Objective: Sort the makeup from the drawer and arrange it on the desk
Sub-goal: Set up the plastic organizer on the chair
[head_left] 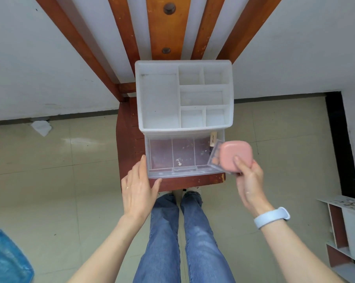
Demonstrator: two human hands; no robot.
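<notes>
Head view: right hand point(249, 176) grips one pink compact point(234, 155) plus one clear palette point(214, 157); left hand point(138, 188), fingers straight, touches one drawer point(162, 174).

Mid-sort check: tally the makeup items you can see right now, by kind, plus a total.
Pink compact, gripped by the right hand: 1
Clear palette, held with it: 1
Cream tube, in the open drawer: 1
Total: 3

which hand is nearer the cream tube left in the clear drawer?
Right. The right hand holds the pink compact just right of the tube; the left hand rests at the drawer's front-left corner.
</notes>
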